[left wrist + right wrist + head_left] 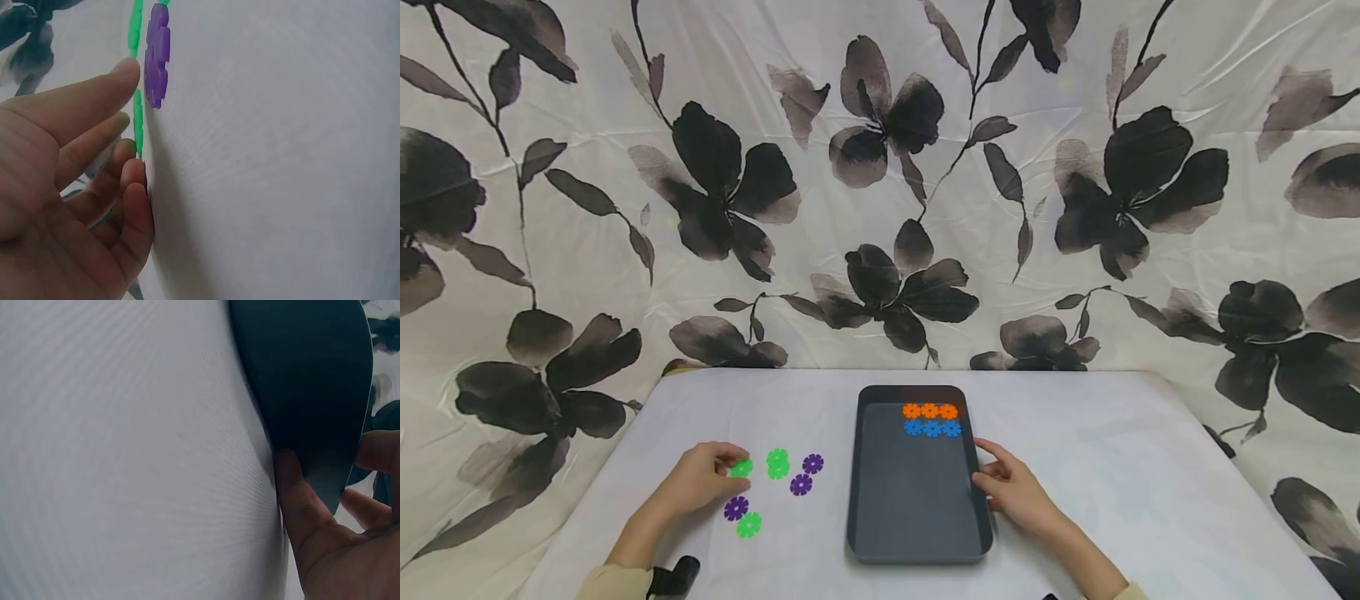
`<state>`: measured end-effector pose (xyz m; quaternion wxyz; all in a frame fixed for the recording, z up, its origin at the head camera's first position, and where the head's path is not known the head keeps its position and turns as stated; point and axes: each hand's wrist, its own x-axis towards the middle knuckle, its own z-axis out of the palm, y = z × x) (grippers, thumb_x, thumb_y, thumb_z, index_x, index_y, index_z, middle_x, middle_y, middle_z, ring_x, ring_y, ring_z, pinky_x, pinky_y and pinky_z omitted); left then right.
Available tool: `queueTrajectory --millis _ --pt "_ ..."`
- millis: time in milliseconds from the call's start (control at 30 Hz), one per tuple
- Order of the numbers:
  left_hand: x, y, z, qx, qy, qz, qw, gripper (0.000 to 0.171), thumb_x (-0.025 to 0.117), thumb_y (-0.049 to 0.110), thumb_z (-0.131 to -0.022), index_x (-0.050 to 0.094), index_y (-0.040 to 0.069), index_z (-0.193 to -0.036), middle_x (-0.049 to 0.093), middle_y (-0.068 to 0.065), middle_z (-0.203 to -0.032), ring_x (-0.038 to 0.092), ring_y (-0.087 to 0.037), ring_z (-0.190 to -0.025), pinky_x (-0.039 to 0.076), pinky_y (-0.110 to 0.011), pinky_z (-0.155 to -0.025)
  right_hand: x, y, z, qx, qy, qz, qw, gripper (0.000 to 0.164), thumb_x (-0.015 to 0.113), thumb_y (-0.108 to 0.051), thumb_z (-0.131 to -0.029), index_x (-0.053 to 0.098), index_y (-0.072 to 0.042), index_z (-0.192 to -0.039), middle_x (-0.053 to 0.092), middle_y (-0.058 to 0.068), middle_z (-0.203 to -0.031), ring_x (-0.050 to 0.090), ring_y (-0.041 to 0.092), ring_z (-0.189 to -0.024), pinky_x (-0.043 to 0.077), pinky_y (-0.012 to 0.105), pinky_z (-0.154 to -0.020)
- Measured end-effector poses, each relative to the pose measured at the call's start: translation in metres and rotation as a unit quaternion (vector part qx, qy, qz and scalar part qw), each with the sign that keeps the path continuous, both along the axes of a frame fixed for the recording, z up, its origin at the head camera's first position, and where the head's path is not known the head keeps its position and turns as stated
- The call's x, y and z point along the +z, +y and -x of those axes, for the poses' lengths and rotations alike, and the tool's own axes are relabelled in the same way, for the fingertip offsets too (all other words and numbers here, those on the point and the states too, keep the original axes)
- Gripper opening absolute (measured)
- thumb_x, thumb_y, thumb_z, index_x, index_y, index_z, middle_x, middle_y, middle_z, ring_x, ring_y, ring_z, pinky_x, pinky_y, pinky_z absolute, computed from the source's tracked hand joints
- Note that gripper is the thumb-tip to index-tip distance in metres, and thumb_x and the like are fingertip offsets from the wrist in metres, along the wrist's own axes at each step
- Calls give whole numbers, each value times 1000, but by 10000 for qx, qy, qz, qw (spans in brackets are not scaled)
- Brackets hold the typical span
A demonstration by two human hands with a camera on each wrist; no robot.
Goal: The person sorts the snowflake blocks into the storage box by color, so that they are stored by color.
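My left hand (703, 477) is at the left of the table, thumb and fingertips at opposite edges of a green notched plastic disc (741, 468). In the left wrist view, the disc shows edge-on beside the fingertips (128, 149). Near this hand lie a purple disc (736, 508) and a green disc (748, 525), touching or overlapping. My right hand (1017, 490) grips the right rim of a dark grey rectangular tray (917, 500). From the right wrist view, its thumb presses along the tray's outer wall (306, 381) while other fingers reach the rim.
Inside the tray's far right corner, three orange discs (930, 411) form a row above three blue discs (932, 428). Between left hand and tray lie overlapping green discs (778, 464) and two purple discs (801, 484). A floral cloth (880, 208) hangs behind the white table (1097, 467).
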<state>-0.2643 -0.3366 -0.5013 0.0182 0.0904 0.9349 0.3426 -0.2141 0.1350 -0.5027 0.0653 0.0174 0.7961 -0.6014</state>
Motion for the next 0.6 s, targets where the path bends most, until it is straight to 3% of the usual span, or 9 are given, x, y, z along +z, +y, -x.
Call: queueTrajectory --millis 300,600 --pt "1 2 1 251 -34 179 9995 42 85 12 -73 69 -4 -108 56 -4 -82 48 -18 -74 43 -31 -63 0 1 -2 40 1 -35 10000 55 61 -8 -94 43 -10 -146 59 13 -102 59 23 -87 56 37 -68" --pt "1 0 6 398 -90 203 9990 34 85 15 -73 71 0 -100 59 -3 -84 50 -19 -77 46 -32 -66 0 2 0 8 47 -33 10000 54 61 -7 -93 44 -10 -145 60 13 -101 59 22 -85 55 37 -68"
